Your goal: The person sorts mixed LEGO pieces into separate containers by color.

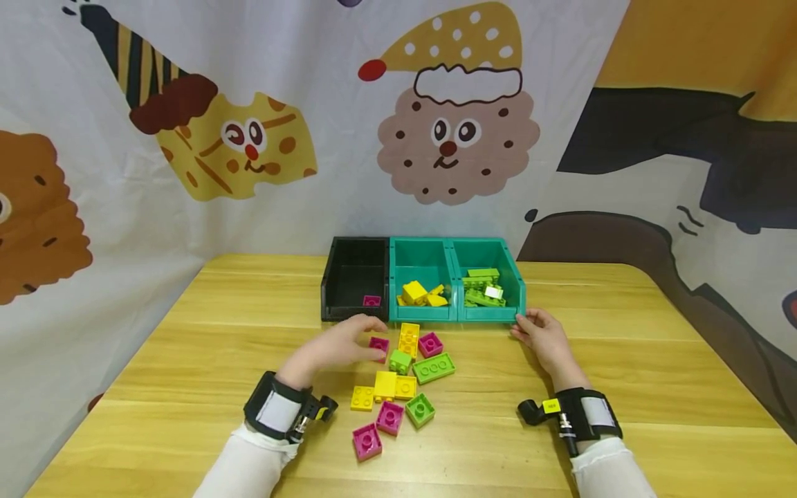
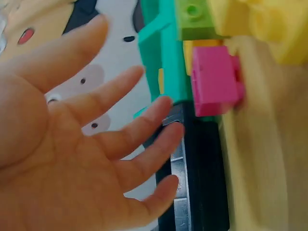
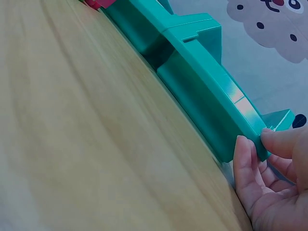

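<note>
Left hand over the brick pile, right hand on the corner of the green-brick bin.

Left hand [image 1: 339, 346] hovers with fingers spread and relaxed, holding nothing, fingertips at a pink brick [image 1: 378, 344] at the near edge of the loose pile, just in front of the black bin [image 1: 355, 315]. Right hand [image 1: 544, 337] has thumb and fingers [image 3: 245, 163] pinched on the front right corner of the teal bin of green bricks [image 1: 498, 312]. Between the two sits the teal bin of yellow bricks [image 1: 423, 312], all three bins in a row on the wooden table [image 1: 654, 360]. One pink piece [image 1: 371, 301] lies in the black bin.
</note>
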Tool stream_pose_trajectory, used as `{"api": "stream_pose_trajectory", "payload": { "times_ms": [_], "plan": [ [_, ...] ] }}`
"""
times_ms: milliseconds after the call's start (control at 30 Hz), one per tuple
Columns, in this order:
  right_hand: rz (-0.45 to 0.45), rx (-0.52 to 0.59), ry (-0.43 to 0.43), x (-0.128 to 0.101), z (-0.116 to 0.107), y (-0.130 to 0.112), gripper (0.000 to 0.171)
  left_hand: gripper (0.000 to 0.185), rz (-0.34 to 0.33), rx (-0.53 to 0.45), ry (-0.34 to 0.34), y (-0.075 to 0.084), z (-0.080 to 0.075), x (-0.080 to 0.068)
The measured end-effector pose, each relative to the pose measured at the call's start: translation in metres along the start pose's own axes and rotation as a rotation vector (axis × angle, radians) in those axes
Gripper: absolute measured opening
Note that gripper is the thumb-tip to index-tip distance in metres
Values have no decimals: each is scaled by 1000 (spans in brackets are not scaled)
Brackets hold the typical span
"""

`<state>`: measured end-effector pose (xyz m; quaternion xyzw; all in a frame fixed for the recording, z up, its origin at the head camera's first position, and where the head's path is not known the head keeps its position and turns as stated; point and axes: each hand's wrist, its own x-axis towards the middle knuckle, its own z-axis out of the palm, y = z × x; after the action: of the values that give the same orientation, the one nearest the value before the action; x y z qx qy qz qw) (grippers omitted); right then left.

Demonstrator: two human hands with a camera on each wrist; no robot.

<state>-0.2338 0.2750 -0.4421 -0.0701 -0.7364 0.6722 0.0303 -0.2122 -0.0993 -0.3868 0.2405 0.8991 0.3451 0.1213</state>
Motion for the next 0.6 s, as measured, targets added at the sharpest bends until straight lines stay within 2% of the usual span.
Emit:
{"api": "stream_pose_trajectory", "payload": {
  "times_ms": [100,233,433,600],
  "plan": [
    [-2,0,2,0,0,1,30,45,18,132,-49,1,6,-1],
    [-5,1,1,0,0,1,31,49,54,214,-82,1,12,0],
    [-2,3,1,0,0,0,32,45,79,253,-78,-1,19,4],
    [-7,-8,-2,0,0,1,33,37,40,244,-49,-2,22,5]
  ]
}}
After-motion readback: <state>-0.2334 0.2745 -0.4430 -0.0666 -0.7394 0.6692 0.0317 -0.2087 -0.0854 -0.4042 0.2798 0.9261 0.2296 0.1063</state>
